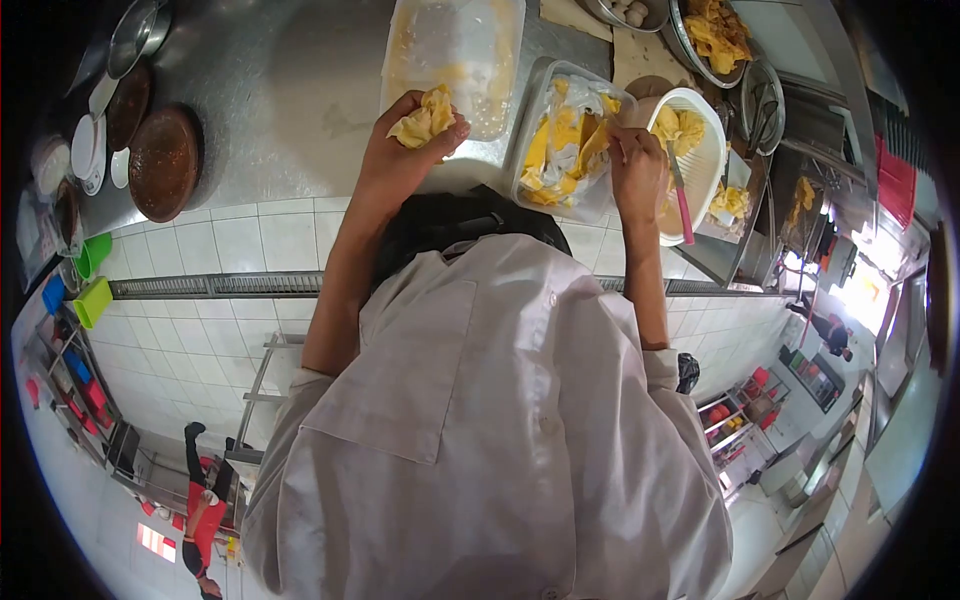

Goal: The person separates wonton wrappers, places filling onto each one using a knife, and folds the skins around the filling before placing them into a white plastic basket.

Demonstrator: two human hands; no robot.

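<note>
Cupped in my left hand is a pale yellow folded dumpling with ruffled edges. That hand is just in front of a translucent plastic tub, which has whitish contents. My right hand reaches over the right side of a clear plastic container with yellow dough wrappers and white sheeting inside. Its fingers are pinched together beside a yellow edge; what is between them is hidden. Right of this hand, a white oval tray holds yellow food and a pink-handled utensil.
Brown round lids and metal bowls stand on the steel counter at left. A bowl of fried yellow pieces is at back right. A floor drain runs behind me. Other people are farther off.
</note>
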